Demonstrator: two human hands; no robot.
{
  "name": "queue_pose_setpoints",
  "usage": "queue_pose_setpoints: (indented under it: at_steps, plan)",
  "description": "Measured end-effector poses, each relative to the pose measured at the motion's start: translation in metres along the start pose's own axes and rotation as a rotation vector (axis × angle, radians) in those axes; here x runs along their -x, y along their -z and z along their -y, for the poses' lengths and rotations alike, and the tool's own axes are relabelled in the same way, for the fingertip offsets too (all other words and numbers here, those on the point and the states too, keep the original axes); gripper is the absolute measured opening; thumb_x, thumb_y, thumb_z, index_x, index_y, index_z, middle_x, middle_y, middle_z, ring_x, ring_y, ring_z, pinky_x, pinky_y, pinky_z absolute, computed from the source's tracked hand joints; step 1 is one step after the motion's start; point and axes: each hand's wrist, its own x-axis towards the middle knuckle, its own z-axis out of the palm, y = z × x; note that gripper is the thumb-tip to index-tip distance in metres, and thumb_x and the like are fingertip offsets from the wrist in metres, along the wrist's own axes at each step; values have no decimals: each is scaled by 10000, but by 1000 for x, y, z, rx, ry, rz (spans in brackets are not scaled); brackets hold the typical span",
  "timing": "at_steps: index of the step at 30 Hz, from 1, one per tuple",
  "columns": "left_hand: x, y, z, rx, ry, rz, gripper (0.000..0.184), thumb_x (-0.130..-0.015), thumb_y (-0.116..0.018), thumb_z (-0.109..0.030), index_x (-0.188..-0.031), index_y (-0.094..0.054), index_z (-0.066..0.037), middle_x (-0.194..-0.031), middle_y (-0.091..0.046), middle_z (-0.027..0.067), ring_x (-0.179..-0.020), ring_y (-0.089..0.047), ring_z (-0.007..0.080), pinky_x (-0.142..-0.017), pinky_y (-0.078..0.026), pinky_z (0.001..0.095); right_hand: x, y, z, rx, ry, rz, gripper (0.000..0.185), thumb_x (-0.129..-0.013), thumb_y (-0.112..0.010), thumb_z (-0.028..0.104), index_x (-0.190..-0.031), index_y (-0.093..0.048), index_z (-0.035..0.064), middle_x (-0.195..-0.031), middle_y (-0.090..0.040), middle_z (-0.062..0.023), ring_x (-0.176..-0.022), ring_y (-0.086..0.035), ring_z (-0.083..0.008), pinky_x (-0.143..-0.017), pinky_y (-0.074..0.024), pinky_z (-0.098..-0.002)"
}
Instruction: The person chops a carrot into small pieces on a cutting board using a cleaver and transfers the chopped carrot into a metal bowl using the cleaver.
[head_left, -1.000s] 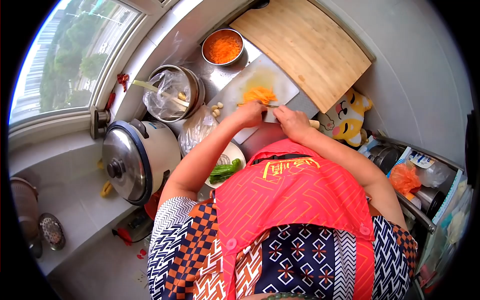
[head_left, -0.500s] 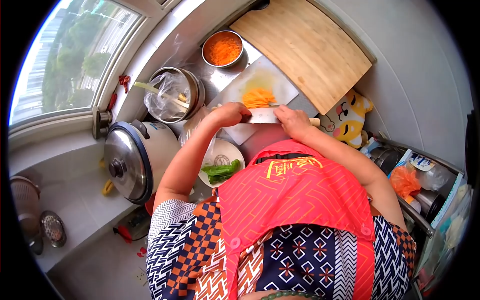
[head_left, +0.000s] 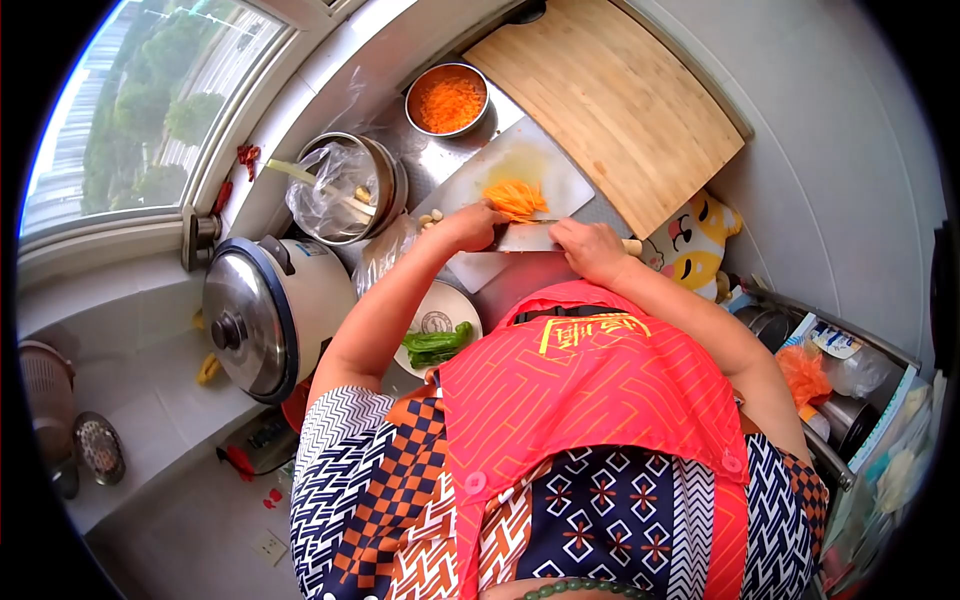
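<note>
A broad-bladed kitchen knife point(head_left: 527, 238) lies across the near part of a pale cutting board point(head_left: 565, 185). My right hand point(head_left: 592, 250) is closed round its handle end, thumb and fingers by the blade, with the wooden handle's tip sticking out behind. At the opposite end of the blade, my left hand point(head_left: 473, 227) is closed with curled fingers on the knife; its fingertips are partly hidden. Just beyond the blade is a pile of thin orange shreds point(head_left: 515, 198), carrot by their look. Some strands lie close to the edge and my left fingers.
Behind stands a metal bowl point(head_left: 447, 100) of chopped orange bits, beside a large wooden board point(head_left: 610, 100). To the left are a pot with a plastic bag point(head_left: 340, 190) and a rice cooker point(head_left: 270, 315). A plate point(head_left: 437, 300) with green peppers point(head_left: 438, 345) sits near my left forearm.
Both hands stay on the knife, whose blade has shifted slightly down relative to the shreds. More orange strands show near the edge. The whole view has moved a little.
</note>
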Motion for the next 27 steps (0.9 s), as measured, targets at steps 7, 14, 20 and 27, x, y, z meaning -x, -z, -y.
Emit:
queue_pose_setpoints:
  at_steps: [7, 14, 20, 27]
  plan:
    - [16, 23, -36, 23, -139, 145, 468, -726, -421, 40, -1120, -658, -46, -1081, -620, 203, -1098, -529, 364, -939, -425, 396, 0, 0, -4, -10, 25, -8, 97, -816, -529, 121, -911, -545, 135, -870, -588, -47, -679, -629, -302, -555, -501, -435]
    - [-18, -10, -7, 47, -167, 4, 555, -686, -422, 55, -1183, -634, -69, -1180, -576, 217, -1105, -529, 366, -948, -421, 387, 1, 4, -6, 20, 88, -1, 89, -811, -524, 117, -896, -542, 137, -863, -590, -53, -677, -626, -308, -541, -494, -435]
    - [-32, 8, -2, 95, -267, -187, 408, -704, -499, 49, -1041, -694, -71, -964, -670, 145, -924, -624, 306, -821, -494, 370, 9, 16, -23, -97, 146, 28, 133, -765, -541, 68, -885, -537, 125, -857, -587, -54, -710, -614, -304, -564, -494, -414]
    - [-69, 27, -8, -99, -678, -354, 338, -744, -559, 10, -1066, -645, -49, -1120, -610, 138, -1031, -563, 324, -887, -456, 387, 36, 39, -40, -230, 167, -71, 213, -701, -576, 5, -880, -537, 114, -865, -606, -21, -745, -620, -262, -584, -498, -371]
